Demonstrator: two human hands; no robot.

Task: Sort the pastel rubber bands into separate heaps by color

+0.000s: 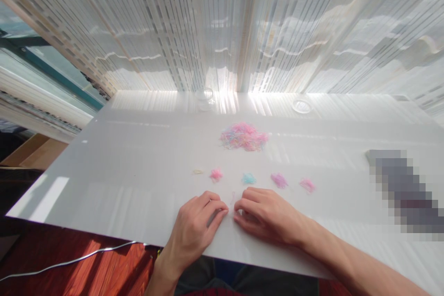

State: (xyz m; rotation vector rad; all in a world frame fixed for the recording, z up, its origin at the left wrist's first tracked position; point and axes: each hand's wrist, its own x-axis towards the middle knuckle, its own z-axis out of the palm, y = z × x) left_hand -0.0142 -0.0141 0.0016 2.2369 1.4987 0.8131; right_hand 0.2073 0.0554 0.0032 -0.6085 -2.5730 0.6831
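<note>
Both my hands rest near the front edge of the white table (138, 162). My left hand (197, 222) is closed, thumb and forefinger tips pinched together; anything between them is too small to make out. A short distance to its right, my right hand (267, 215) is curled in a pinch too, and its contents are hidden. Just beyond the fingertips lies a thin pale purple elastic band (233, 197). Farther out runs a row of small clusters of bands: yellowish (197, 172), bright pink (215, 175), turquoise (249, 178), purple (279, 180) and light pink (307, 185).
Behind the row sits a larger mixed heap of coloured bands (244, 137). A clear container (206, 99) and a round clear lid (301, 106) are at the back by the curtain (222, 27). A blurred-out object (404, 189) lies at the right.
</note>
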